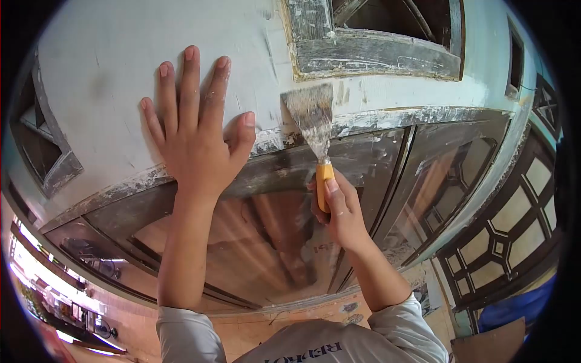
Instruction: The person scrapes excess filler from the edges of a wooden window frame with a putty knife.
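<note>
Flat against the pale wall (91,78), my left hand (200,139) rests with its fingers spread and holds nothing. My right hand (342,209) grips the yellow handle of a putty knife (311,118). The wide blade points up and is smeared with whitish and brown residue. Its edge lies at the wall, just below the worn wooden frame (375,57) of an opening. Below the blade runs a paint-stained wooden rail (423,115) above dark-framed glass panels (290,224).
A dark lattice door (502,230) stands at the right, with blue material (514,308) and a brown board (490,345) below it. Another framed opening (45,133) is at the left. Tiled floor (260,330) shows at the bottom, and a fan (106,327) at the lower left.
</note>
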A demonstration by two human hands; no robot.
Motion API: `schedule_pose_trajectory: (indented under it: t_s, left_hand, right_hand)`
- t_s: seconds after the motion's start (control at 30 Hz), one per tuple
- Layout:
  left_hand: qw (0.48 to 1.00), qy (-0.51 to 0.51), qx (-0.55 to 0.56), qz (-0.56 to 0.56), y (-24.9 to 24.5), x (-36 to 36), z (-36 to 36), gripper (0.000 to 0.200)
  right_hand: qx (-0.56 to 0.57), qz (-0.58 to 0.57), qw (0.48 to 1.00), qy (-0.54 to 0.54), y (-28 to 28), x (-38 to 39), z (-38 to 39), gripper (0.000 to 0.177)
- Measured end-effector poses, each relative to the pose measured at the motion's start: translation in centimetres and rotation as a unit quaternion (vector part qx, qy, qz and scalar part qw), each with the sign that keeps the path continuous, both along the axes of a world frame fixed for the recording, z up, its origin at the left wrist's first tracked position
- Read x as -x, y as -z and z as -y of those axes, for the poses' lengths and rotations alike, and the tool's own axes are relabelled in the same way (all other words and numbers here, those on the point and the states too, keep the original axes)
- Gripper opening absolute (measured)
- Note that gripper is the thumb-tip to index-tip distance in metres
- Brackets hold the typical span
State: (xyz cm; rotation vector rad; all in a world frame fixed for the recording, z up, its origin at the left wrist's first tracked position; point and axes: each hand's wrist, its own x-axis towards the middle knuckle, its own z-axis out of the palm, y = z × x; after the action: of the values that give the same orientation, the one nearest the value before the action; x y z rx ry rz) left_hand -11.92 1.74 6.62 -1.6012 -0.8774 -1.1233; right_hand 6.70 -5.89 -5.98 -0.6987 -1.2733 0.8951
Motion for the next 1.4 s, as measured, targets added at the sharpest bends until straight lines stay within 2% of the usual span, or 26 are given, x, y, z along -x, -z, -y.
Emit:
schedule_pose_trajectory:
  t_s: [0.1, 0.33, 0.5, 0.6, 0.8, 0.93, 0.97, 1.2, 1.3, 1.4]
  left_hand:
    - [1.0, 0.009, -0.004, -0.002, 0.1, 0.1, -0.2, 0.06]
    - [1.0, 0.02, -0.013, -0.005, 0.1, 0.1, -0.3, 0.059]
    - [1.0, 0.027, -0.013, -0.003, 0.1, 0.1, -0.3, 0.06]
    - [1.0, 0.022, -0.008, -0.008, 0.1, 0.2, -0.2, 0.06]
    - [1.0, 0.028, -0.009, -0.004, 0.3, 0.2, -0.3, 0.059]
    - [0.999, 0.034, -0.007, -0.008, 0.3, 0.2, -0.3, 0.059]
    - [0.999, 0.037, -0.01, -0.008, 0.4, 0.3, -0.3, 0.058]
    - [0.999, 0.044, -0.008, -0.004, 0.3, 0.3, -0.4, 0.058]
    - [0.999, 0.041, -0.006, -0.006, 0.3, 0.3, -0.2, 0.057]
    - [0.999, 0.051, -0.012, -0.006, 0.3, 0.4, -0.4, 0.056]
  right_hand:
    - [0.045, -0.005, 0.999, 0.027, 2.1, 0.7, 1.1, 0.04]
    - [0.006, -0.008, 1.0, -0.002, 0.9, 0.1, 1.2, 0.04]
    - [0.027, -0.032, 0.998, 0.05, 1.7, 0.5, 1.4, 0.037]
    - [0.015, -0.011, 0.999, 0.042, 0.0, 0.5, 1.2, 0.037]
    - [0.038, -0.049, 0.997, 0.047, 2.2, 1.6, 1.3, 0.039]
    - [0.002, -0.01, 0.997, 0.08, 0.3, 1.1, 0.6, 0.038]
    - [0.026, -0.042, 0.998, 0.045, -0.6, 1.3, 1.1, 0.037]
    - [0.053, -0.08, 0.994, 0.052, 1.7, 1.6, 1.1, 0.037]
    - [0.008, -0.065, 0.996, 0.061, -0.7, 1.3, 0.7, 0.038]
    - [0.004, -0.067, 0.996, 0.063, -0.3, 1.5, 0.6, 0.04]
